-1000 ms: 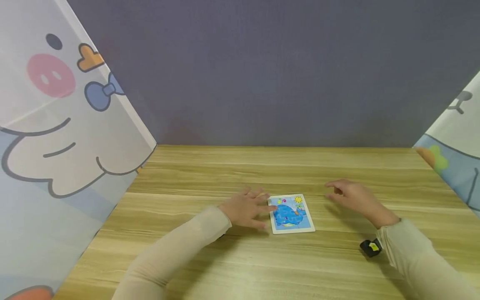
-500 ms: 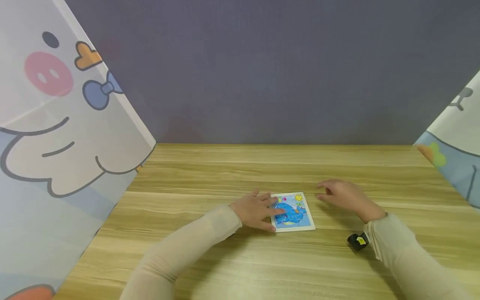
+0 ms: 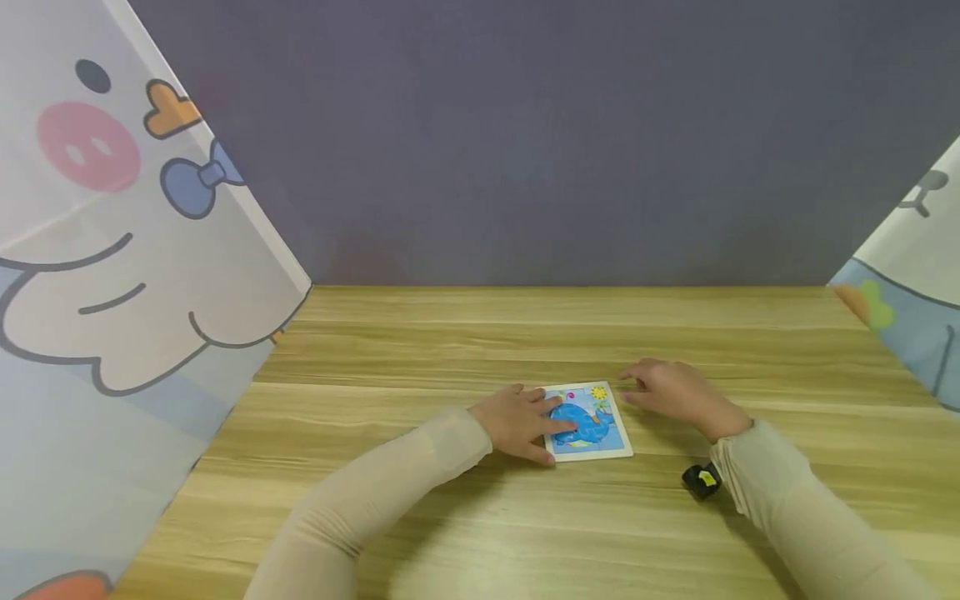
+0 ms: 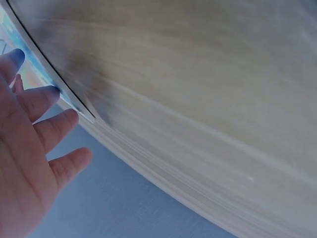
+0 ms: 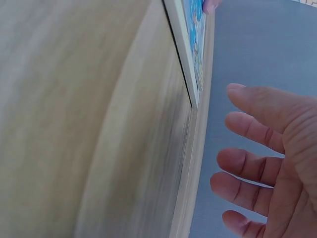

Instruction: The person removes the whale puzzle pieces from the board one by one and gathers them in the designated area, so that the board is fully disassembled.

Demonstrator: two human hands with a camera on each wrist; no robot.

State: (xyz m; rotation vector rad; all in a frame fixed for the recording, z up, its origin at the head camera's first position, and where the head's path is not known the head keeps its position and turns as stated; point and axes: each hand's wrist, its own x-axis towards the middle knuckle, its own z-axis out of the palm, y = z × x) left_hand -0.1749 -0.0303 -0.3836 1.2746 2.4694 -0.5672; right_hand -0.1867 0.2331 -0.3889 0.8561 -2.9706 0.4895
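A square jigsaw puzzle (image 3: 588, 429) with a blue whale, a yellow sun and a white frame lies flat on the wooden table. My left hand (image 3: 517, 423) spreads its fingers over the puzzle's left part, covering some of the picture; whether the fingertips press on it I cannot tell. In the left wrist view, those fingers (image 4: 57, 130) are extended over the frame's edge. My right hand (image 3: 675, 394) hovers beside the upper right edge of the puzzle, apart from it. Seen from the right wrist, its fingers (image 5: 242, 191) are loosely bent with nothing between them.
The wooden table (image 3: 375, 333) runs back to a dark grey panel (image 3: 525, 150). Cartoon-printed panels stand at the left (image 3: 150, 292) and right (image 3: 915, 250). A black wrist device (image 3: 701, 481) with a yellow mark hangs below the right cuff.
My left hand has slid right, farther over the puzzle. My right hand has come left, closer to the puzzle's right edge. The puzzle itself has hardly moved.
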